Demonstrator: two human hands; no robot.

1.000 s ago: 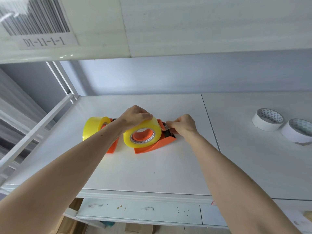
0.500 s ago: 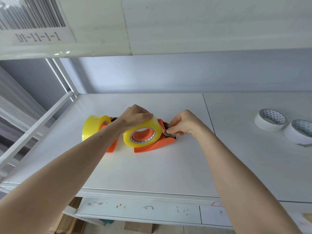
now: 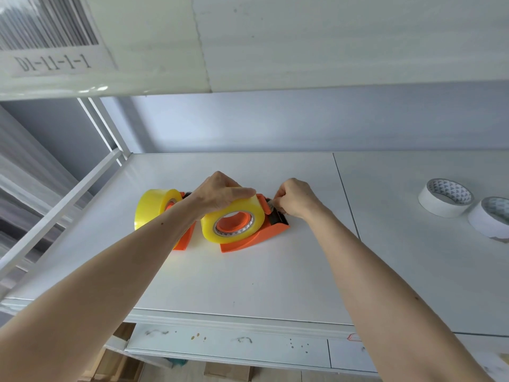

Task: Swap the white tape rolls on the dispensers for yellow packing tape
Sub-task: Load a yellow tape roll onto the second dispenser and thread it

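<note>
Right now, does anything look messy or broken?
Nothing looks broken or spilled. Both yellow tape rolls sit on orange dispensers, and the two white tape rolls lie flat, set aside on the right.

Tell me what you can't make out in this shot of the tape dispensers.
Head view only:
- Left dispenser: mostly hidden by its yellow roll and the left forearm.
- Tape end at the right dispenser cutter: covered by the right hand.
- Far white roll: cut off by the right edge.
- Left hand fingertips: hidden behind the near yellow roll.
</note>
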